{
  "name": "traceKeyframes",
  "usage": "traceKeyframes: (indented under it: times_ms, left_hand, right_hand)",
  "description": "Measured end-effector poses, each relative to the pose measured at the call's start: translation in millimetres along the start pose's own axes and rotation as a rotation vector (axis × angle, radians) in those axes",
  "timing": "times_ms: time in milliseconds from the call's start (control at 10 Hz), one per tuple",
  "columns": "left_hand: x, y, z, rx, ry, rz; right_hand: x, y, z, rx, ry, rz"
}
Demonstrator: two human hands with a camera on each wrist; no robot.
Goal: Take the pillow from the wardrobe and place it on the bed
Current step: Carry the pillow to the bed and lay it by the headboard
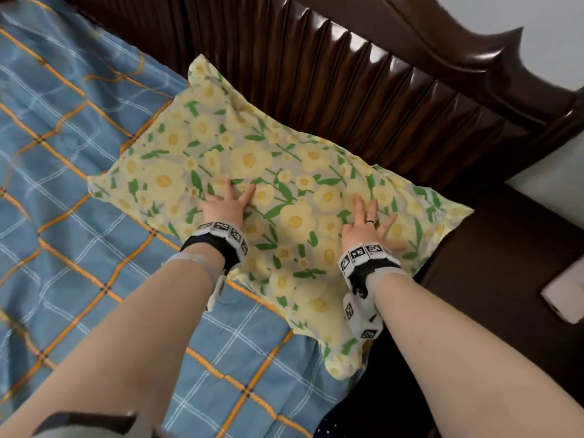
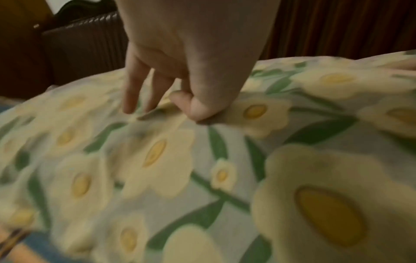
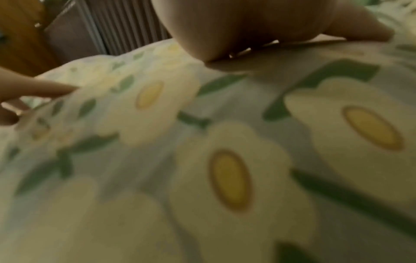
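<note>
The pillow (image 1: 268, 153), printed with yellow flowers and green leaves, lies flat on the bed's blue checked sheet (image 1: 79, 184), close against the headboard. My left hand (image 1: 226, 203) rests on the pillow's near-left part with fingers spread. My right hand (image 1: 368, 221), wearing a ring, presses flat on its right part, fingers straight and splayed. In the left wrist view the fingers (image 2: 133, 92) reach down onto the floral fabric (image 2: 157, 169). The right wrist view shows my palm (image 3: 236, 30) lying on the pillow (image 3: 225, 160).
A dark ribbed wooden headboard (image 1: 379, 90) runs behind the pillow. To the right stands a dark nightstand (image 1: 505, 263) with a white object (image 1: 565, 289) on it. The pillow's right corner hangs a little past the bed's edge.
</note>
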State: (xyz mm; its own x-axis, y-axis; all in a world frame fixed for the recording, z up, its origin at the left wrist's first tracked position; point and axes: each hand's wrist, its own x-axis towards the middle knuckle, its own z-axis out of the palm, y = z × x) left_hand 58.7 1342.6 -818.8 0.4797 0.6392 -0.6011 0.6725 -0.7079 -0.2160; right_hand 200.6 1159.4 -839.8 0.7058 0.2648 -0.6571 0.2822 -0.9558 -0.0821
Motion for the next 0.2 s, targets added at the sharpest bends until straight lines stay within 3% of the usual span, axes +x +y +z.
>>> traceKeyframes:
  times_ms: [100,200]
  left_hand:
    - [-10.6,14.4,-23.0,0.008,-0.046,-0.052]
    - [-23.5,8.2,-33.7,-0.062,0.004,-0.079]
  right_hand:
    - [-7.4,-5.2,-14.1,0.087,-0.063,0.114]
    - [-34.5,-13.9,-45.9,0.217,-0.038,0.051]
